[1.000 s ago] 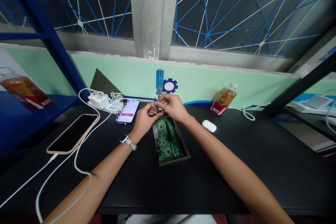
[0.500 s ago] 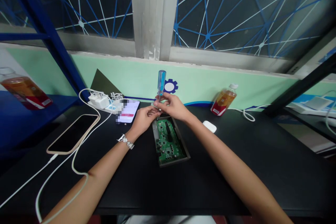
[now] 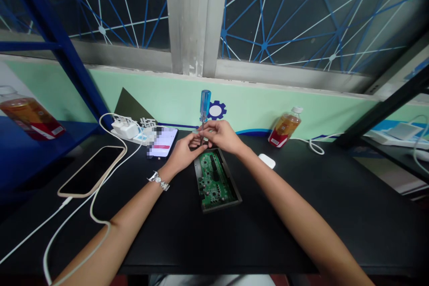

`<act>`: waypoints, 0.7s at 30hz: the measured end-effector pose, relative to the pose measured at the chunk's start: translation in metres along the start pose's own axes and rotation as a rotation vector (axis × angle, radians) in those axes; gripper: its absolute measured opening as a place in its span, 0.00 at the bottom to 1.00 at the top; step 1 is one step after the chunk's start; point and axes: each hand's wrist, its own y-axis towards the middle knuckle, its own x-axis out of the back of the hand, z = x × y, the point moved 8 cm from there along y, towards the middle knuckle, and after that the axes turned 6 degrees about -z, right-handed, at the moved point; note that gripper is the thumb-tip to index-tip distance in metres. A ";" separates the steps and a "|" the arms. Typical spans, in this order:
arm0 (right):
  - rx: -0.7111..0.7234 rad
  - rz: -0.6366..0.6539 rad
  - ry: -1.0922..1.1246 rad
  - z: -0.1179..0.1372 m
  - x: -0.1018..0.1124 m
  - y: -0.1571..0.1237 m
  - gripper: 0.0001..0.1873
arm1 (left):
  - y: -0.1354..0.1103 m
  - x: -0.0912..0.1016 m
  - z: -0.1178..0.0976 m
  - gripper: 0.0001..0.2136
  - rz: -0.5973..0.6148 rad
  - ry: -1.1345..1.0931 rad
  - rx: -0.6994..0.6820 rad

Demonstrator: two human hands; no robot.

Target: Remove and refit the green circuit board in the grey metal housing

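A screwdriver with a clear blue handle stands nearly upright over the far end of a green circuit board set in a metal frame. My right hand is closed, its fingertips pinched on the screwdriver's shaft below the handle. On the other side of the shaft is my left hand, its fingers curled in near the tip and its thumb by the frame's far left corner. Whether the left fingers grip the shaft or something small is hidden. The screwdriver's tip is covered by the fingers.
Left on the black table lie a phone on a white cable, a lit phone and a power strip with chargers. At right are a drink bottle and a white earbud case. A wall stands behind.
My left thumb has shifted slightly right, over the frame's far corner. The right fingers have changed their pinch a little on the shaft. The board stays in place.
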 end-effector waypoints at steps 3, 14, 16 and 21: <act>0.028 -0.118 -0.112 0.000 0.006 0.000 0.07 | -0.003 0.007 -0.002 0.14 -0.145 0.144 -0.013; 0.081 -0.371 -0.323 0.002 0.008 -0.006 0.13 | -0.004 0.009 -0.005 0.10 -0.206 0.242 -0.024; 0.076 -0.350 -0.281 0.002 0.007 -0.005 0.14 | -0.003 0.010 0.000 0.10 -0.191 0.192 0.012; -0.027 -0.056 0.028 -0.003 -0.004 0.000 0.19 | -0.001 0.009 0.005 0.11 -0.083 0.071 0.048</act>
